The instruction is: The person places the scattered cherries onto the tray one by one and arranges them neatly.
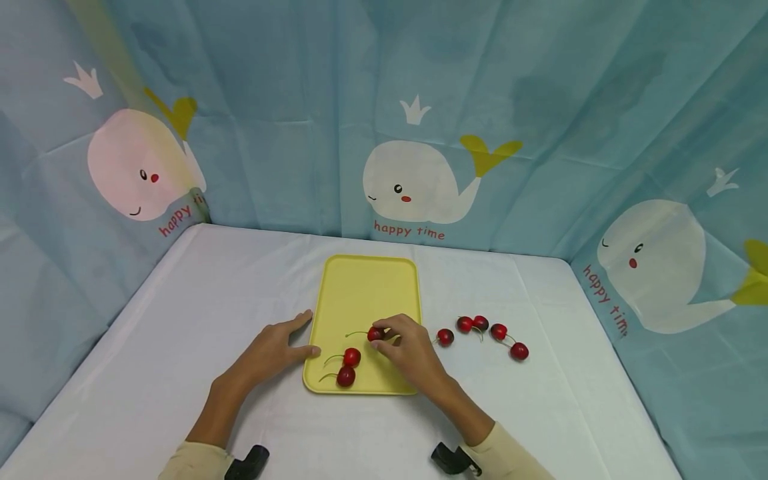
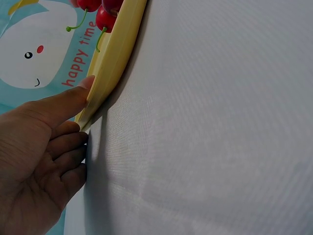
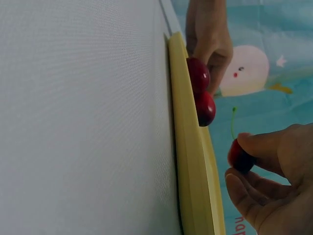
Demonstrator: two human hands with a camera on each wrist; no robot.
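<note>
My right hand (image 1: 414,350) pinches a dark red cherry (image 1: 375,334) between thumb and fingertips, over the yellow tray (image 1: 369,287). Its thin green stem (image 3: 233,122) points away from the fingers. Two more cherries lie close together in the tray's near part, a brighter one (image 1: 352,357) and a darker one (image 1: 345,377), stems toward the left. At the tray's left edge is my left hand (image 1: 270,350), its thumb (image 2: 73,100) laid over the rim and the index finger stretched along the side. The left hand's other fingers bend loosely beside the rim in the left wrist view.
Right of the tray, several cherries lie on the white tablecloth (image 1: 576,400), among them a single one (image 1: 445,337) nearest the tray and one (image 1: 519,351) farthest right. A blue curtain (image 1: 270,167) with printed whales borders the table's back and sides.
</note>
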